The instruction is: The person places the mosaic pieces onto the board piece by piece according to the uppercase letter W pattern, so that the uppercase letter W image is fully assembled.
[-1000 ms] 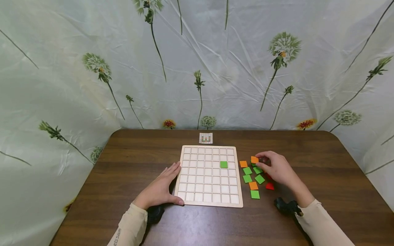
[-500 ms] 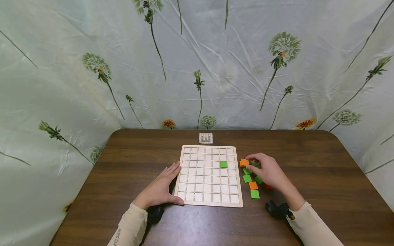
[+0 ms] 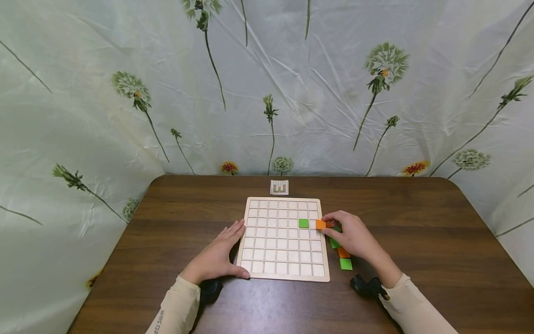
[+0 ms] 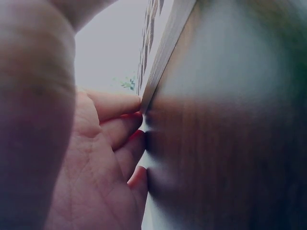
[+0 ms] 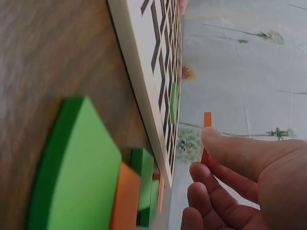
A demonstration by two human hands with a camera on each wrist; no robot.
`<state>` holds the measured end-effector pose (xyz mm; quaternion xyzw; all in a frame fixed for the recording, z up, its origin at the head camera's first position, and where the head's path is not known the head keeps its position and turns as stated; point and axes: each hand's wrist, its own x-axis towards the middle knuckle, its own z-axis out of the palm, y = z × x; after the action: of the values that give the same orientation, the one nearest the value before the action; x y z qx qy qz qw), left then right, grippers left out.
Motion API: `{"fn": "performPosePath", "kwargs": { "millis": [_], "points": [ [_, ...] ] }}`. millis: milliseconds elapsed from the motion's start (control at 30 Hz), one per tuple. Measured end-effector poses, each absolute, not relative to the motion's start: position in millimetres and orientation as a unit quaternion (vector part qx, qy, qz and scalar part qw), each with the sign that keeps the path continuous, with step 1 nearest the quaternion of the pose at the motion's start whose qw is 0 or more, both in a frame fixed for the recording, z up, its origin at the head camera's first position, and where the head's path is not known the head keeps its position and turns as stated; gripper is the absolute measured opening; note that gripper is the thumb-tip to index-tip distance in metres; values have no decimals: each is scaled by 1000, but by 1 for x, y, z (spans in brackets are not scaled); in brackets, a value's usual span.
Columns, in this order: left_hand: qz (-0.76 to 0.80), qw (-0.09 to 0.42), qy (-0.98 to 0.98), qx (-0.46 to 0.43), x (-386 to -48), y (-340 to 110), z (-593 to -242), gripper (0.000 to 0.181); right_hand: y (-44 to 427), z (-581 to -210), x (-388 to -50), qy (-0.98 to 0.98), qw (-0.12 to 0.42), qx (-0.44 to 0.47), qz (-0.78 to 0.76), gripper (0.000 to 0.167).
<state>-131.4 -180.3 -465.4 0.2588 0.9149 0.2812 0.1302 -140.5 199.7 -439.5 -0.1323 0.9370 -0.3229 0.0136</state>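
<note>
My right hand (image 3: 349, 235) pinches a square orange tile (image 3: 320, 225) between thumb and fingertips, above the right edge of a pale wooden grid board (image 3: 283, 279). In the right wrist view the held orange tile (image 5: 207, 120) appears edge-on, raised off the board. One green tile (image 3: 303, 223) lies in a cell in the board's upper right part. My left hand (image 3: 217, 257) rests along the board's left side with fingers extended, its thumb at the near left corner. In the left wrist view, the fingertips of the left hand (image 4: 105, 163) meet the table and the board's edge.
Right of the board lie loose tiles, among them a green tile (image 3: 346, 264) and an orange tile (image 3: 344, 253); others are partly hidden by my right hand. A small printed grid card (image 3: 279, 187) lies behind the board on the brown table (image 3: 438, 232).
My right hand has carried the orange tile leftward from the loose tiles to over the board's right edge. The left hand and the board have stayed in place.
</note>
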Motion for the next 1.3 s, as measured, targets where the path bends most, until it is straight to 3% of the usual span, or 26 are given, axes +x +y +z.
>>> {"fn": "performPosePath", "kwargs": {
  "millis": [1300],
  "points": [
    [275, 133, 916, 258, -133, -181, -467, 132, 167, -447, -142, 936, 26, -172, -305, 21]
  ]
}}
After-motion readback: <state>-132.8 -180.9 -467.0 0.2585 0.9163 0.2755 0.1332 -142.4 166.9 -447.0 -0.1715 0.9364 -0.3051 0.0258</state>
